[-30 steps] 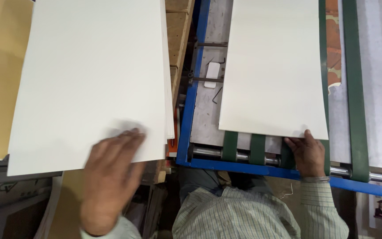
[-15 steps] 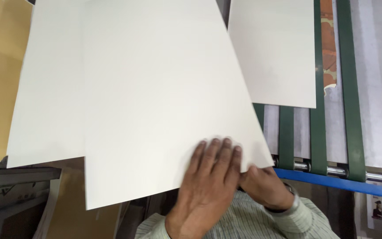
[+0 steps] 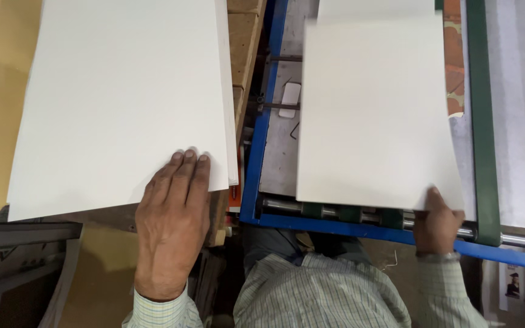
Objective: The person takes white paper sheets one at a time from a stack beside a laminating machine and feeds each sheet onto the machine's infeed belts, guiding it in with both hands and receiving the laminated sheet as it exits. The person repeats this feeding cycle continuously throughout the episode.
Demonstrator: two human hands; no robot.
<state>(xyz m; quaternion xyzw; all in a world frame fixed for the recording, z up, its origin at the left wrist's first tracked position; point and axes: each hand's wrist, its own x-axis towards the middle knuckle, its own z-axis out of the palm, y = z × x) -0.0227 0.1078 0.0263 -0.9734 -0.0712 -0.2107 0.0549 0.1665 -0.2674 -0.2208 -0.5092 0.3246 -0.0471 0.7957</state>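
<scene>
left hand [image 3: 174, 225] flat, fingers together, fingertips pressed on the near right corner of the stack of white sheets [image 3: 123, 103]; nothing gripped. stack's right edge overhangs the wooden blocks [image 3: 244, 54], just beside the blue frame rail [image 3: 261, 133]. right hand [image 3: 437, 226] pinches the near right corner of a single white sheet [image 3: 372, 115], thumb on top. that sheet lies on the machine bed, near edge over the steel roller [image 3: 329, 211], right edge beside the green belt [image 3: 480, 121]. bare grey bed [image 3: 277, 152] is open between rail and sheet. hands well apart.
</scene>
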